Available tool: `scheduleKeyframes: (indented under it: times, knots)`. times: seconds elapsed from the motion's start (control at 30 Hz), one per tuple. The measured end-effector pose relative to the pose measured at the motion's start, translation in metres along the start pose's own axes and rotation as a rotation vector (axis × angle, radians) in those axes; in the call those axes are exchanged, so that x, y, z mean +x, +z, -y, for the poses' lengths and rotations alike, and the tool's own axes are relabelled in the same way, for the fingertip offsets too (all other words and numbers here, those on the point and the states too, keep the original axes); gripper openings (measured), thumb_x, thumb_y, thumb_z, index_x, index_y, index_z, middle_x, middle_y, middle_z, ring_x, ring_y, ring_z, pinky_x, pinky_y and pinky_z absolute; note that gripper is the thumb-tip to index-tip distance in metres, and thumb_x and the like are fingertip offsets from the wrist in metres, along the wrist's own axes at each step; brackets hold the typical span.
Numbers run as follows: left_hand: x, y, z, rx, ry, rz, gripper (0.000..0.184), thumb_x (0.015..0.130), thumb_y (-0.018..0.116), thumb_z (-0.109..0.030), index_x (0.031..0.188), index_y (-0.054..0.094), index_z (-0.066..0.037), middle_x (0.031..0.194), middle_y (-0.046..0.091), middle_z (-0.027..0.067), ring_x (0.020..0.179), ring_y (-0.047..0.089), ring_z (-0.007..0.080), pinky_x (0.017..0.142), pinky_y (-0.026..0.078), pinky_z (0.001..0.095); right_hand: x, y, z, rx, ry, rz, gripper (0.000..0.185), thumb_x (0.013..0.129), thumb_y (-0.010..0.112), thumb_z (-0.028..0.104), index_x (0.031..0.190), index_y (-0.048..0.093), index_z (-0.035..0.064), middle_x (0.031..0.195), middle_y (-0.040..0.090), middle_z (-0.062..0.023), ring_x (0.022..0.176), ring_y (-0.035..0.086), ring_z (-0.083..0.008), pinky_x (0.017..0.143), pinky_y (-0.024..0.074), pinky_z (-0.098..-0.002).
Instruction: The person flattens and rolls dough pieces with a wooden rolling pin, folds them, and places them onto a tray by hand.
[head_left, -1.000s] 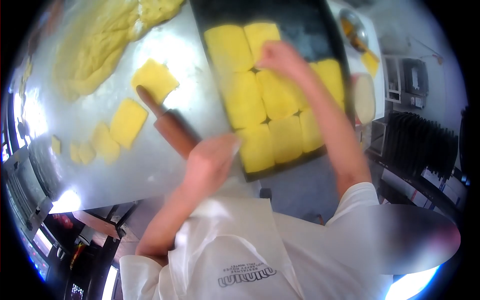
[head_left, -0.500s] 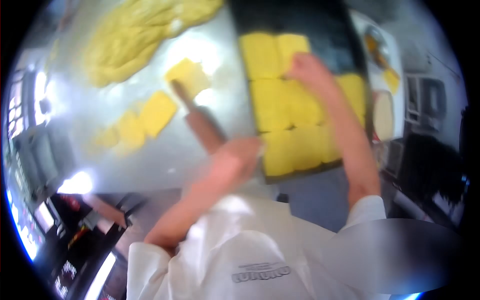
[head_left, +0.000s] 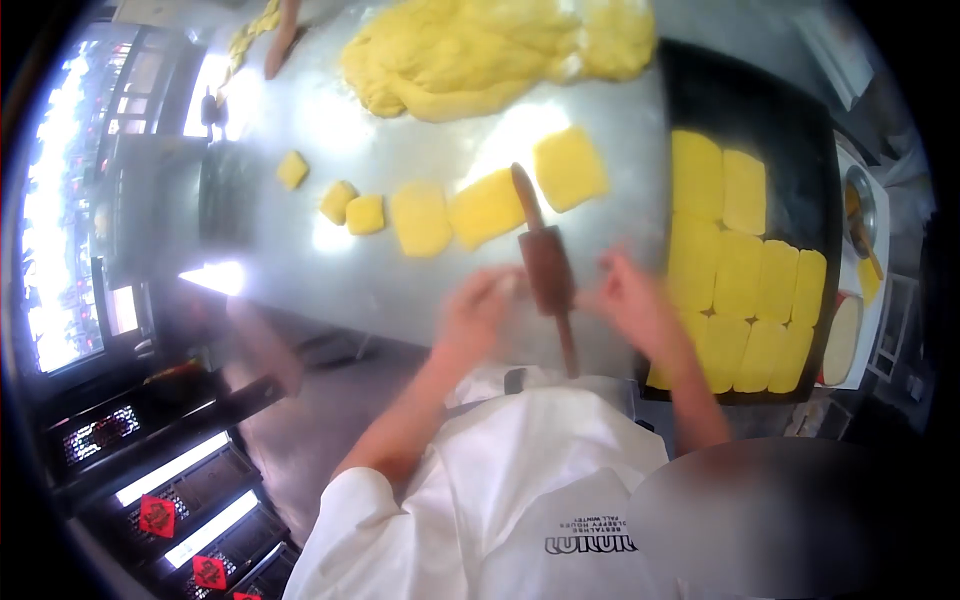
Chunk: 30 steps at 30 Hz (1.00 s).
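A brown rolling pin (head_left: 546,270) lies on the metal table (head_left: 390,290) between my two hands. My left hand (head_left: 480,308), blurred, is just left of the pin's barrel, its fingers bent; what is in them cannot be made out. On the other side my right hand (head_left: 628,295) hovers with fingers apart and nothing visible in it. Beyond the pin lie a flat yellow dough square (head_left: 570,168) and another flat piece (head_left: 489,208). Flattened yellow dough pieces (head_left: 738,275) sit side by side on the black tray (head_left: 790,130) at the right.
A large yellow dough mass (head_left: 450,55) spreads over the far side of the table. Smaller dough pieces (head_left: 365,214) lie to the left. A metal bowl (head_left: 860,205) stands beyond the tray. Another wooden rod (head_left: 284,40) shows at the far left.
The view has swung left, so the tray appears farther right. My right hand has left the dough on the tray and come back beside the rolling pin.
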<state>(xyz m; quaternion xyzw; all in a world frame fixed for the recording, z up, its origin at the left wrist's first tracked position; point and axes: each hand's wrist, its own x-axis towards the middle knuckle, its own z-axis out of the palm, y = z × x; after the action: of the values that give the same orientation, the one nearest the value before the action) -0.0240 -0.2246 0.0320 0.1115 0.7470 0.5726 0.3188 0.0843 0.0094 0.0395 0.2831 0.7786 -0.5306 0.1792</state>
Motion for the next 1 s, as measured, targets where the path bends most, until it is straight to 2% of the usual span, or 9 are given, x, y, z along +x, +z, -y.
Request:
scheduleKeyframes:
  times: [0.07,0.17,0.27,0.33,0.4,0.47,0.53,0.73,1.0]
  knots:
    - [0.022,-0.031,0.019,0.011,-0.12,-0.085,0.027,0.1,0.056,0.0,0.124,0.071,-0.001,0.118,0.074,0.0048,0.102,0.066,0.0133,0.092,0.054,0.0284,-0.006,0.031,0.011,-0.038,0.033,-0.014,0.057,0.087,0.081,0.022,0.133,0.054,0.0001,0.095,0.068,-0.0118,0.085,0.067,-0.0237,0.08,0.0546,-0.036]
    - [0.055,-0.059,0.038,0.287,0.121,-0.22,0.035,0.098,0.056,0.001,0.13,0.068,-0.002,0.121,0.073,0.0098,0.106,0.068,0.018,0.095,0.053,0.0313,-0.002,0.08,0.004,0.027,-0.016,-0.139,0.061,0.086,0.081,0.019,0.137,0.052,0.0005,0.1,0.071,-0.0131,0.095,0.07,-0.0257,0.086,0.055,-0.0387]
    - [0.099,-0.067,0.067,0.416,0.361,-0.269,0.042,0.092,0.054,0.001,0.132,0.065,-0.001,0.124,0.07,0.0212,0.112,0.068,0.0338,0.097,0.054,0.0419,0.019,0.128,-0.052,0.318,-0.083,-0.257,0.062,0.086,0.074,0.01,0.141,0.049,-0.0023,0.115,0.071,-0.0152,0.111,0.068,-0.0243,0.098,0.0526,-0.0386]
    - [0.124,-0.067,0.06,0.786,0.127,-0.124,0.046,0.09,0.059,-0.009,0.135,0.059,0.003,0.126,0.065,0.0271,0.121,0.061,0.0438,0.109,0.046,0.0503,0.018,0.149,-0.096,0.506,-0.253,-0.389,0.063,0.082,0.07,-0.002,0.141,0.049,-0.0006,0.13,0.064,-0.0156,0.118,0.064,-0.0257,0.105,0.0491,-0.04]
    - [0.16,-0.057,0.114,0.724,0.66,-0.291,0.048,0.087,0.062,-0.01,0.133,0.056,0.004,0.125,0.062,0.0312,0.118,0.06,0.0469,0.104,0.047,0.0526,0.011,0.152,-0.123,0.423,-0.16,-0.49,0.071,0.076,0.068,-0.01,0.143,0.048,0.0019,0.131,0.062,-0.0145,0.12,0.062,-0.0264,0.108,0.0466,-0.039]
    - [0.156,-0.054,0.055,0.718,0.344,-0.003,0.055,0.087,0.067,-0.007,0.138,0.051,0.007,0.134,0.058,0.0319,0.126,0.056,0.0466,0.108,0.046,0.0522,-0.006,0.145,-0.119,0.325,-0.156,-0.641,0.067,0.076,0.065,-0.009,0.14,0.049,0.0018,0.128,0.06,-0.0149,0.12,0.06,-0.0254,0.107,0.0449,-0.0389]
    - [0.17,-0.043,0.064,0.749,0.582,-0.035,0.054,0.084,0.067,-0.005,0.134,0.052,0.005,0.129,0.06,0.0272,0.117,0.058,0.0462,0.1,0.05,0.0518,0.0,0.134,-0.149,0.331,-0.14,-0.642,0.066,0.08,0.06,-0.01,0.144,0.046,0.0001,0.13,0.059,-0.0165,0.124,0.058,-0.0279,0.109,0.0422,-0.0385]
    - [0.216,-0.017,0.069,0.83,0.518,0.035,0.032,0.081,0.064,-0.001,0.113,0.06,0.001,0.116,0.062,0.0215,0.108,0.063,0.0402,0.09,0.053,0.054,-0.017,0.126,-0.1,0.176,-0.063,-0.806,0.069,0.082,0.072,0.002,0.146,0.048,-0.0079,0.132,0.063,-0.0271,0.121,0.063,-0.036,0.108,0.0465,-0.0426]
    - [0.222,-0.018,0.039,0.951,0.262,0.174,0.04,0.08,0.074,-0.014,0.118,0.07,-0.002,0.117,0.07,0.0201,0.111,0.066,0.0387,0.094,0.054,0.0488,-0.009,0.124,-0.119,0.117,-0.103,-0.783,0.064,0.079,0.069,-0.001,0.139,0.05,-0.0102,0.125,0.065,-0.0254,0.114,0.064,-0.0351,0.104,0.0477,-0.0426]
